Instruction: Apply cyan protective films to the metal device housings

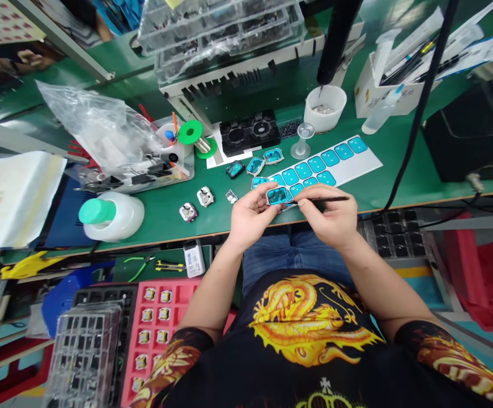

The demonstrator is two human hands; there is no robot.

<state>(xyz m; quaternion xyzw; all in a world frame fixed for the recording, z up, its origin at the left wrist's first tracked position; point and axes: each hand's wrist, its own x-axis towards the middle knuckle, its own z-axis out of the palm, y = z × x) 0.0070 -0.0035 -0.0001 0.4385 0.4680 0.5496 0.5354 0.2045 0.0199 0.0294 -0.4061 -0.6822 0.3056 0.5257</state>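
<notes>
Between the fingers and thumb of my left hand [253,214] is a small watch case [277,196] with a bright blue frame around its face. My right hand [329,218] pinches dark, thin tweezers [334,199], their tip at the right edge of that case. Behind both hands a white sheet [359,164] carries rows of blue rounded-square stickers [315,165]; my hands cover its near left part. Left of the sheet lie more blue-framed watch cases [255,165]. Two silvery cases [205,196] and a small metal part [231,196] rest left of my left hand.
Behind stand a black fixture [250,133], a solder wire spool [196,139], a white cup [325,107] and a clear-stemmed stand [302,140]. A white bottle with a green cap [113,215] is at left. Below the bench edge sits a pink tray [174,334] of small parts.
</notes>
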